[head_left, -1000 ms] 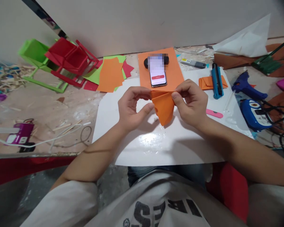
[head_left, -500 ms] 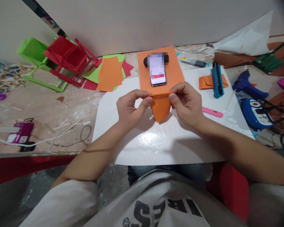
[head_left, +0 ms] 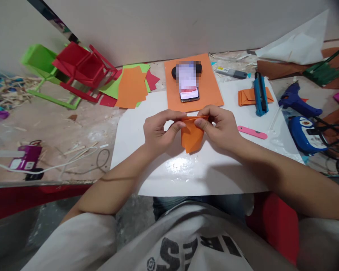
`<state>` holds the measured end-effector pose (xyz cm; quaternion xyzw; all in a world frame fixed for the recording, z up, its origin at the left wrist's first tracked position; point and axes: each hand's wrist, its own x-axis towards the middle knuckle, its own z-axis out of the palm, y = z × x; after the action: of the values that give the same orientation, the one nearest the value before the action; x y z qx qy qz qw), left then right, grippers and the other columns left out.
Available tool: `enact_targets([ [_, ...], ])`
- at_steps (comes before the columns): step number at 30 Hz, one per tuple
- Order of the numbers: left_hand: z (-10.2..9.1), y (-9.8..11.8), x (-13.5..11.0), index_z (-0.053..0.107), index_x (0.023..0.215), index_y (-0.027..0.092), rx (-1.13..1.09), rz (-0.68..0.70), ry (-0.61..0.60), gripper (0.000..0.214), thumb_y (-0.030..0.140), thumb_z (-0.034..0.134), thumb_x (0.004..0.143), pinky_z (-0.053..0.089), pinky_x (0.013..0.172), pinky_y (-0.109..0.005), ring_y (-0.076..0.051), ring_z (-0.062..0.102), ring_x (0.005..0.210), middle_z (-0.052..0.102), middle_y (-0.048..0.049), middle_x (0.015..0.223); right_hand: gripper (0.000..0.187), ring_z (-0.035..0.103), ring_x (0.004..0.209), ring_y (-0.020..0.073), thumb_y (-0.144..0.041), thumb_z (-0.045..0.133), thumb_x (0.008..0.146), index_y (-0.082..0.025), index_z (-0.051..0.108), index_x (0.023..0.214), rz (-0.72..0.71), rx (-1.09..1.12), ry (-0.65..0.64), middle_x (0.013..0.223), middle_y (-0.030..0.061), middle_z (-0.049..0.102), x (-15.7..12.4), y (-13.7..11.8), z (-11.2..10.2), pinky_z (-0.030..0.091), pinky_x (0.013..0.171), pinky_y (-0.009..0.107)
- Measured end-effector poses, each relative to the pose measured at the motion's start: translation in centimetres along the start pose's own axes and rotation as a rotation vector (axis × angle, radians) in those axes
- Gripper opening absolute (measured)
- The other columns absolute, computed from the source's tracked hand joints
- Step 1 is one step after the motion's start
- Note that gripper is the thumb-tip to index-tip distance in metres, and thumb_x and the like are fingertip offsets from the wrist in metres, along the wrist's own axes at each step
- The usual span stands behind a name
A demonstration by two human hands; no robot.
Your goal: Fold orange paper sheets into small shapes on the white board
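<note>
A small folded piece of orange paper (head_left: 192, 136) hangs between my two hands, above the white board (head_left: 164, 177). My left hand (head_left: 164, 130) pinches its upper left edge between thumb and forefinger. On the other side my right hand (head_left: 217, 126) grips the upper right edge, its thumb lying over the front. The paper tapers toward a blunt lower end. Just beyond my hands, a phone (head_left: 190, 94) lies on a larger orange sheet (head_left: 210, 86). A pink craft knife (head_left: 252, 132) rests on the board to the right of my right hand.
Folded orange pieces (head_left: 246, 97) lie under a blue cutter (head_left: 260, 94). Farther right are a blue glue gun (head_left: 299, 101) and a blue-white device (head_left: 305, 135) with black cables. Red (head_left: 81, 67) and green (head_left: 41, 62) miniature chairs stand at the left, near coloured paper sheets (head_left: 132, 88).
Both hands have come closer together and slightly nearer to me, with the orange paper between them. The right thumb has slid inward over the paper's front.
</note>
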<state>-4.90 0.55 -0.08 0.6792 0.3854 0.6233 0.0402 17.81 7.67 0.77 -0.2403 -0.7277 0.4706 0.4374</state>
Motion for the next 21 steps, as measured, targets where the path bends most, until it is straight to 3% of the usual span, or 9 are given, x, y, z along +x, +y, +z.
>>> enact_targets([
  [5,0.1,0.0,-0.1,0.096,0.119,0.034,-0.044,-0.042,-0.002,0.039,0.069,0.1,0.102,0.066,0.07,-0.032,-0.017,0.082,0.076,0.09,-0.0006,0.093,0.033,0.059,0.073,0.0172,-0.051,0.088,0.109,-0.025,0.074,0.093,0.022,-0.018,-0.003,0.083,-0.0012,0.07,0.1,0.2,-0.1,0.045,0.068,0.034],
  [13,0.0,0.2,-0.5,0.095,0.11,0.03,-0.005,-0.178,0.023,0.049,0.076,0.103,0.096,0.07,0.075,-0.033,-0.018,0.084,0.079,0.089,-0.0016,0.094,0.053,0.051,0.069,0.0161,-0.072,0.085,0.112,-0.026,0.068,0.092,-0.05,-0.061,0.012,0.078,-0.0021,0.064,0.0,0.4,-0.1,0.041,0.063,0.034],
  [21,0.5,1.4,-0.5,0.093,0.102,0.028,0.055,-0.174,0.064,0.031,0.057,0.102,0.105,0.07,0.073,-0.03,-0.017,0.087,0.078,0.092,-0.0009,0.091,0.05,0.057,0.071,0.0174,-0.069,0.08,0.117,-0.026,0.066,0.094,-0.167,-0.113,0.017,0.085,0.0001,0.07,-0.2,0.7,0.0,0.045,0.067,0.036],
])
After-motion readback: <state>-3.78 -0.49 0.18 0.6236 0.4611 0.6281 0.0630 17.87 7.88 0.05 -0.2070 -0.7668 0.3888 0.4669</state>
